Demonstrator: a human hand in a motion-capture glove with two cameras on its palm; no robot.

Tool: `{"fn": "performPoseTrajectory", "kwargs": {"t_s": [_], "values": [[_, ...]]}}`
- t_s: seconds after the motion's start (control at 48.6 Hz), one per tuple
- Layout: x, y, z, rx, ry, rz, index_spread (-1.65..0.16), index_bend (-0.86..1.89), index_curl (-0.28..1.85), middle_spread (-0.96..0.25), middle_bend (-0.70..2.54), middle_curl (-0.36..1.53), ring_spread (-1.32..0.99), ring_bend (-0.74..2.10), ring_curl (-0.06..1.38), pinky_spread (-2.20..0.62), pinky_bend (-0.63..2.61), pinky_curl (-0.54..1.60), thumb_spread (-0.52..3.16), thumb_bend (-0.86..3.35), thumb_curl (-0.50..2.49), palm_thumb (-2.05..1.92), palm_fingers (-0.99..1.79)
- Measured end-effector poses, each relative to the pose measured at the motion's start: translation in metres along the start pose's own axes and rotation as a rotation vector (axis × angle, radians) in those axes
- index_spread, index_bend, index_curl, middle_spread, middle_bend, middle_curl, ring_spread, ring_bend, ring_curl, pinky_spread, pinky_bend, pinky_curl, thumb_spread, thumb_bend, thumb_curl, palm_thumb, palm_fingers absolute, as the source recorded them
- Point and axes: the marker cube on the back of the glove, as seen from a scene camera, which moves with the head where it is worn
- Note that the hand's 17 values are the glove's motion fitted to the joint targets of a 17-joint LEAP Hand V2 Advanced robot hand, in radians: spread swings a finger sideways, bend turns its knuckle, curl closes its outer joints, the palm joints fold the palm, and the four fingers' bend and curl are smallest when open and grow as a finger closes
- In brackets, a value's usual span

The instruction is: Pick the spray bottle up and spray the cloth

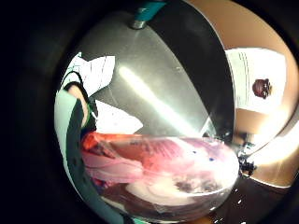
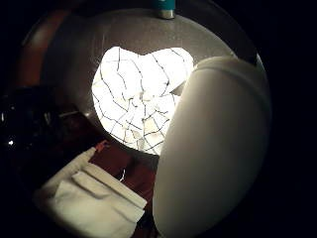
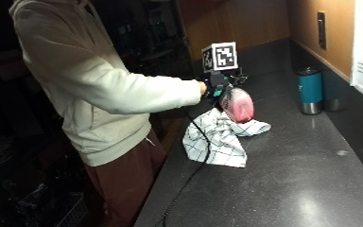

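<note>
Counter: dark speckled countertop (image 3: 307, 189) fills the frame's lower right.
Wall: wood panelling (image 3: 257, 21), upper right.
Cloth: checked cloth (image 3: 216, 137), centre.
Hand: right hand (image 3: 218, 89) grips the spray bottle (image 3: 238, 105) above the cloth.
Cup: teal tumbler (image 3: 310, 90), right.

The right arm reaches straight forward at chest height (sleeve to the wrist); the gloved hand (image 3: 218, 90) grips the spray bottle (image 3: 237, 106).

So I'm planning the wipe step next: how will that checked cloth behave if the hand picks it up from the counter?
The checked cloth lies crumpled, one edge drooping over the counter edge, so it will likely hang floppy and lose its shape. It looks thin, so probably light. Pushed rather than lifted, it would likely bunch up instead of sliding whole.
</note>
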Motion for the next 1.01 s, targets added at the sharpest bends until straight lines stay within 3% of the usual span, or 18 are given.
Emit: {"fn": "performPoseTrajectory", "kwargs": {"t_s": [0.391, 0.74, 1.008], "values": [[-0.012, -0.004, -0.022, 0.057, -0.097, 0.008, -0.20, 0.34, 0.56, -0.12, 0.61, 0.54, -0.18, 0.60, 0.50, -0.24, 0.26, 0.40, -0.11, -0.03, 0.70, 1.08, 1.32], [-0.018, -0.005, -0.089, 0.418, -0.501, 0.064, -0.20, 0.34, 0.57, -0.12, 0.61, 0.54, -0.19, 0.60, 0.50, -0.24, 0.27, 0.40, -0.10, -0.03, 0.71, 1.08, 1.32], [-0.057, -0.037, -0.124, 0.570, -0.925, 0.077, -0.20, 0.34, 0.57, -0.13, 0.61, 0.53, -0.19, 0.60, 0.50, -0.24, 0.28, 0.41, -0.10, -0.03, 0.71, 1.08, 1.32]]}}
